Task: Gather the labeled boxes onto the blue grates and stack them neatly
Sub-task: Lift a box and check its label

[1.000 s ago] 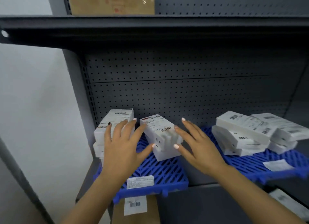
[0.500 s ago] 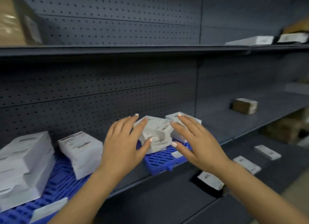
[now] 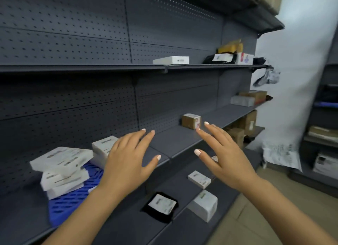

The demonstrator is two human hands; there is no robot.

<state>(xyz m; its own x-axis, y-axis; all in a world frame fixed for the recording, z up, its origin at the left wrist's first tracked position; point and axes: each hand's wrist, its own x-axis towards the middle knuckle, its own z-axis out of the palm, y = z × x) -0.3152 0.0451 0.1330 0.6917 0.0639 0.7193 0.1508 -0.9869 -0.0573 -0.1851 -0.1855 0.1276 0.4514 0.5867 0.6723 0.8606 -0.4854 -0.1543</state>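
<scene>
Both hands (image 3: pixel 128 160) (image 3: pixel 225 156) spread, empty, above the shelf (image 3: pixel 175 140); white boxes (image 3: pixel 62 164) blurred, blue grate (image 3: pixel 73 202) half hidden.

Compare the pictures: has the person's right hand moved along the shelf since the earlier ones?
Yes. The right hand has travelled rightward along the dark grey metal shelf, away from the blue plastic grate, toward the small brown cardboard box.
</scene>
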